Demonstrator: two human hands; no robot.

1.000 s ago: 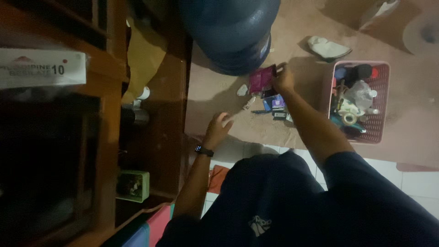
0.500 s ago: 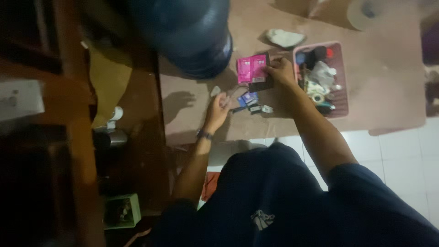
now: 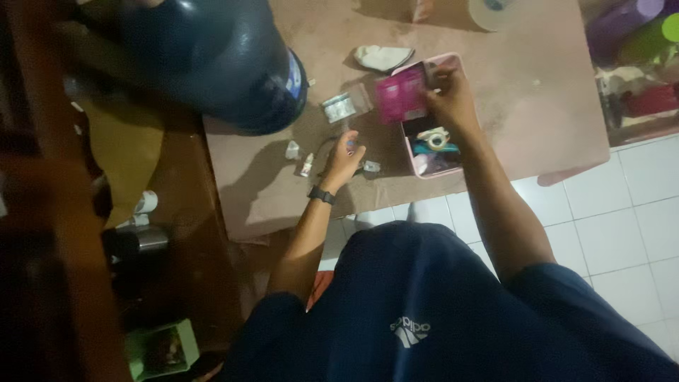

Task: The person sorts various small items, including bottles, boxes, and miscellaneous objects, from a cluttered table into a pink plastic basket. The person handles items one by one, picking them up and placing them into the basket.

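Note:
My right hand [image 3: 449,99] grips a pink packet [image 3: 399,99] and holds it over the far end of a pink basket [image 3: 409,145] filled with small items, among them a roll of tape [image 3: 436,138]. My left hand [image 3: 344,154], a black watch on its wrist, rests on the brown table [image 3: 537,106] left of the basket. Its fingers are curled around a small blue packet [image 3: 351,145]. A small clear packet [image 3: 339,106] lies just beyond that hand.
A large dark blue water jug [image 3: 212,56] stands at the table's far left. Small tubes [image 3: 293,150] lie near it. A white cloth [image 3: 382,56] and a pale roll [image 3: 495,10] sit farther back. Dark wooden shelving with a metal cup [image 3: 138,240] and a green box [image 3: 159,350] is at left. White floor tiles [image 3: 622,233] lie at right.
The view has swung, so the table sits more centrally. My right hand has carried the pink packet over the basket. My left hand has closed over the small blue packet.

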